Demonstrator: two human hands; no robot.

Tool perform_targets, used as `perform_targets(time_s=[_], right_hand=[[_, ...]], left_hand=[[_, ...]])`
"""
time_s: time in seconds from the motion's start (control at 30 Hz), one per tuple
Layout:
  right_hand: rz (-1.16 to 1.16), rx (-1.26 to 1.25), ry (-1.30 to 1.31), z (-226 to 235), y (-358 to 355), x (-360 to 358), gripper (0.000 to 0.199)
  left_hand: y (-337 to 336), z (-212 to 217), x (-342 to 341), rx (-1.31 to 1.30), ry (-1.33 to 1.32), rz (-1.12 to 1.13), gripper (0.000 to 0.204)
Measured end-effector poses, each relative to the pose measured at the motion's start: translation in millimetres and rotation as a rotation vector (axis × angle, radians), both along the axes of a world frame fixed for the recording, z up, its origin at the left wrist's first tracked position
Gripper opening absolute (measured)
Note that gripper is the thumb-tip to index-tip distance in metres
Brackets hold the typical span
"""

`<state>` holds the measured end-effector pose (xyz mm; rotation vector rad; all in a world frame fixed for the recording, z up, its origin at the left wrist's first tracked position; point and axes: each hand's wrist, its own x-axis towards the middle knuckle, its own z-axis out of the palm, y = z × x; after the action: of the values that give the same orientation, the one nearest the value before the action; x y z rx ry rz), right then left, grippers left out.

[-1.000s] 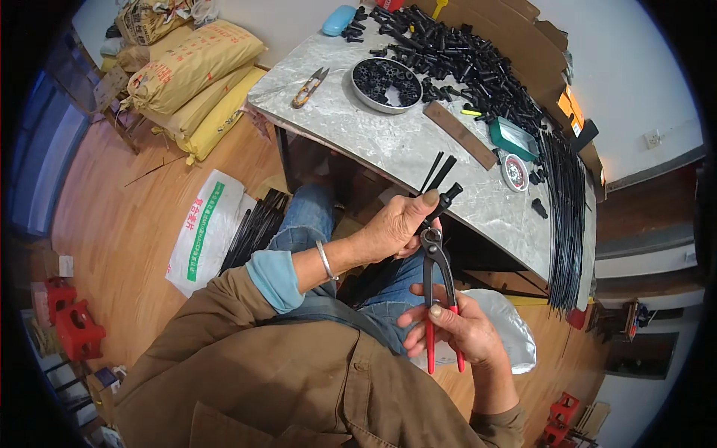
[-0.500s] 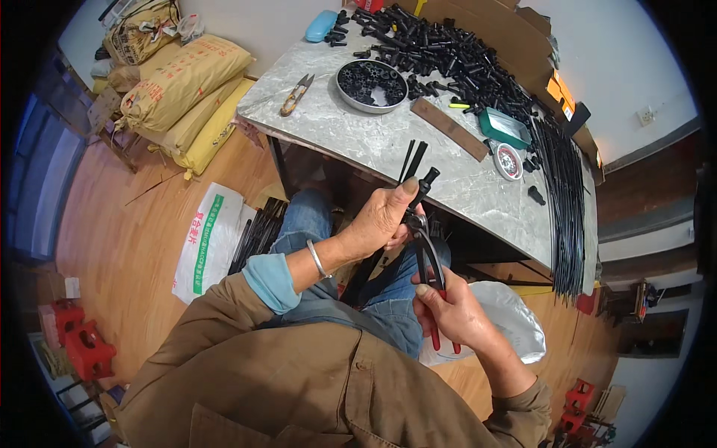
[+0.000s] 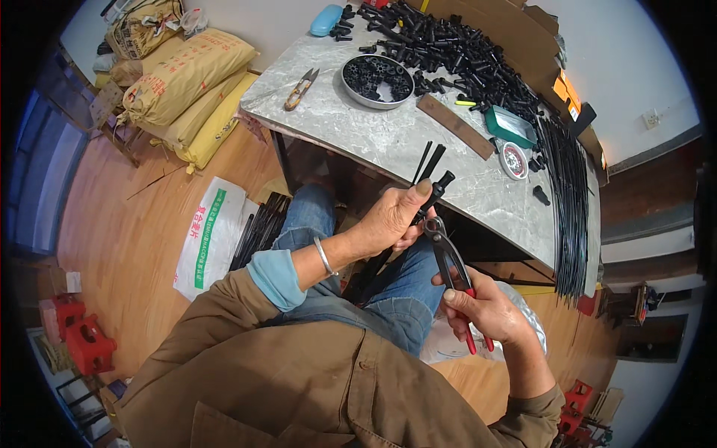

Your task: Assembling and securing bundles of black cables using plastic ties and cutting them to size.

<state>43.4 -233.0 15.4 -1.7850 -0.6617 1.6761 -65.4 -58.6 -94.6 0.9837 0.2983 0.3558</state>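
My left hand (image 3: 390, 218) is closed on a black tubular fitting (image 3: 441, 184) with a flared end, the thumb pressed along it. Thin black rods (image 3: 432, 161) stick up from the same grip. My right hand (image 3: 489, 308) is wrapped round end-cutting pincers (image 3: 450, 257) with dark jaws and red handles. Their rounded jaws sit just beside the left fingers, near the lower part of the fitting; whether they touch it I cannot tell. Both hands are over my lap, in front of the table (image 3: 351, 134).
On the table are a heap of black fittings (image 3: 463, 56), a round metal bowl (image 3: 377, 104), snips (image 3: 300, 91), a brown strip (image 3: 455, 127), a teal box (image 3: 511, 128), a small round dish (image 3: 514, 161) and long black rods (image 3: 569, 216). Filled sacks (image 3: 194, 71) stand left.
The pincers have drawn back slightly to the right and down, away from the held fitting. My left hand keeps its grip. The whole view has shifted a little.
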Motion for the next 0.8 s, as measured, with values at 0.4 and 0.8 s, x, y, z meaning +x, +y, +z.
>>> perform_targets(time_s=[0.4,0.8], right_hand=[[0.151,0.223,-0.842,-43.1,6.3,-9.6,0.024],[0.158,0.324,-1.582,-99.6,84.9,99.6,0.049]], left_hand=[[-1.2,0.5,6.3,0.103,0.033,0.079,0.065],[32.6,7.5,21.9,0.163,0.028,0.497,0.03]])
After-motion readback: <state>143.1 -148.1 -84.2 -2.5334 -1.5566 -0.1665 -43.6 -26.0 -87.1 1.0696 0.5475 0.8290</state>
